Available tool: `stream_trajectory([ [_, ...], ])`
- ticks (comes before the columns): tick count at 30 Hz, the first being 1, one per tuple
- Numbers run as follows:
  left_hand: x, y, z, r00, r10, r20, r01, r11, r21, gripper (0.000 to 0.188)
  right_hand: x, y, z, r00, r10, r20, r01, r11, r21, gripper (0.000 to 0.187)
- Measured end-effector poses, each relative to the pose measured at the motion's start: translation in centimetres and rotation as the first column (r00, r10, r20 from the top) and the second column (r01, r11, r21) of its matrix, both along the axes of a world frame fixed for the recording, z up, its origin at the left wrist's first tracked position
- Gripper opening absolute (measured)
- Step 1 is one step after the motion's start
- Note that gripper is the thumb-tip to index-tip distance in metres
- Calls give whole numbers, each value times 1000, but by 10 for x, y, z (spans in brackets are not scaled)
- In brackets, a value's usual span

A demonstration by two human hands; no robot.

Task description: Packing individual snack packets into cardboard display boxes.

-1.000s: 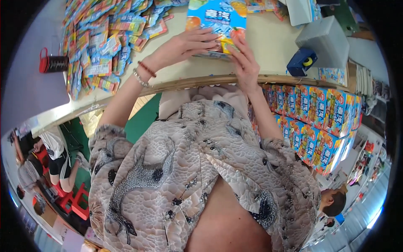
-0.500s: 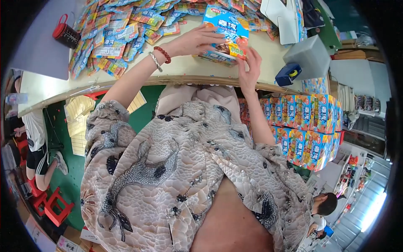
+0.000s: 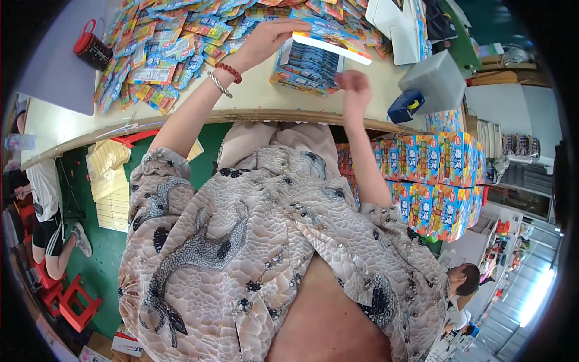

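A colourful cardboard box [image 3: 295,82] stands near the front edge of the table, packed with a row of blue sachets [image 3: 310,59]. Its lid [image 3: 338,37] is lifted and tilted up, with the white front flap facing me. At the lid's left side, my left hand [image 3: 272,40] grips the edge with its fingers partly hidden behind it. My right hand [image 3: 354,88] is beside the box's front right corner, fingers bent and blurred by motion; whether they touch the box I cannot tell.
Loose sachets [image 3: 175,45] lie heaped across the back and left. A red-lidded bottle [image 3: 92,49] stands left. To the right are a blue tape dispenser [image 3: 405,107] and a translucent bin [image 3: 435,81]. Stacked full boxes [image 3: 422,160] stand below the table. Red stools [image 3: 79,301] and a seated person [image 3: 48,205] are left.
The box lid has gone from lying closed to raised, showing the sachets inside. My left hand moved up and back with it; my right hand has come down slightly from the lid's right side.
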State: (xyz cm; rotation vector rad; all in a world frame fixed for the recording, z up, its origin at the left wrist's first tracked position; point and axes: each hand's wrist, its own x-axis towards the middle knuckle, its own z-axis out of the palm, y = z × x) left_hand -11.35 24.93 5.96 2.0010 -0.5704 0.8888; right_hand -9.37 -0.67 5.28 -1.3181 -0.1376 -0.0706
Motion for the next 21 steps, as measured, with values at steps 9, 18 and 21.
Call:
stream_trajectory([
  [9, -4, 2, -12, 1000, 0, 31, -3, 997, 79, 34, 10, 32, 15, 565, 648, 510, 235, 467, -853, 15],
  [18, -8, 4, -16, 1000, 8, -4, -8, 993, 117, 37, 21, 37, 29, 476, 839, 261, 185, 195, -963, 18],
  [21, -9, 3, -14, 1000, -1, 12, -1, 991, 133, 38, 19, 37, 28, 521, 825, 218, 191, 136, -972, 19],
])
